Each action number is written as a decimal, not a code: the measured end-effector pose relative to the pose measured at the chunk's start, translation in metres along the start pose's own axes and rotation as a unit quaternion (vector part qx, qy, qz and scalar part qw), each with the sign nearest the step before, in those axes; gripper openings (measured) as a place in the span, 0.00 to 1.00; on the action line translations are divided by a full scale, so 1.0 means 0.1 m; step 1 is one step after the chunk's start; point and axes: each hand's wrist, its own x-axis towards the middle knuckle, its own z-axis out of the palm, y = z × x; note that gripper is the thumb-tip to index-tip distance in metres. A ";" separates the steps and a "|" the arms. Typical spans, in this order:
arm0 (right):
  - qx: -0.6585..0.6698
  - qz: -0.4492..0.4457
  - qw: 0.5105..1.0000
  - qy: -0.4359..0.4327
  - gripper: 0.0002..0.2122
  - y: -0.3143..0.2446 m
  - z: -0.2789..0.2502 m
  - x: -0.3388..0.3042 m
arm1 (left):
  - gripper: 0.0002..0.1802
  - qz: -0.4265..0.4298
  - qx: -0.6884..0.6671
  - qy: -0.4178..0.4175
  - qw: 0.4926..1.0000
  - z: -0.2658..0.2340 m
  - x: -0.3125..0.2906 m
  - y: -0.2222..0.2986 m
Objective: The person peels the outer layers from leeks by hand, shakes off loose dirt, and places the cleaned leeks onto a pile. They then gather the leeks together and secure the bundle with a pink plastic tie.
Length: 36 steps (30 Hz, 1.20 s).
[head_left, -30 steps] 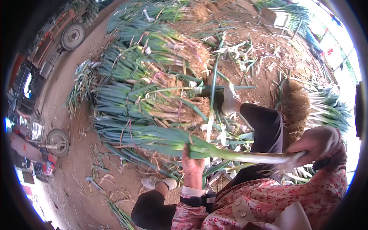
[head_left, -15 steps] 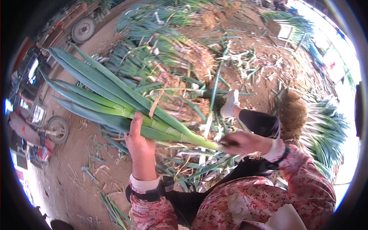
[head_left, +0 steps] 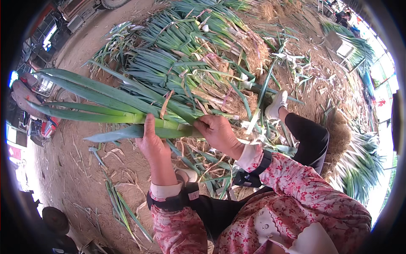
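A large leek (head_left: 169,124) lies across in front of me, its long green leaves fanned out to the left. My left hand (head_left: 154,142) is closed around its stalk where the leaves part, thumb on top. At the stalk's right end, my right hand (head_left: 218,134) has its fingers pinched on an outer leaf (head_left: 179,109). That leaf stands a little away from the stalk. The white lower end and roots are hidden behind the right hand. A dry brown strip (head_left: 166,104) clings to the leek just right of my left thumb.
Piled leeks (head_left: 169,63) cover the ground ahead, roots toward the right. Another row of leeks (head_left: 357,165) lies at the right, near my outstretched leg (head_left: 308,139). Peeled leaves litter the soil (head_left: 93,186). A pale box (head_left: 338,44) stands far right, and a wheeled vehicle (head_left: 31,101) far left.
My right hand has moved from the leek's root end up the stalk toward my left hand and now pinches an outer leaf. The outer leaf has parted further from the stalk. The view has shifted.
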 end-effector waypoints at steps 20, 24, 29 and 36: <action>0.123 0.116 0.882 -0.441 0.19 0.20 -0.65 -0.85 | 0.27 -0.036 -0.054 -0.103 0.993 -0.13 0.14 0.25; 0.048 0.017 0.952 -0.300 0.14 0.08 -0.59 -1.01 | 0.29 -0.156 -0.061 -0.074 0.983 0.07 -0.06 -0.04; -0.046 0.013 0.986 -0.162 0.14 0.04 -0.36 -1.01 | 0.22 -0.210 -0.137 0.034 0.967 0.13 -0.07 -0.35; -0.047 0.003 0.995 -0.085 0.13 0.06 -0.36 -0.89 | 0.07 -0.361 -0.036 0.061 0.930 0.27 -0.18 -0.43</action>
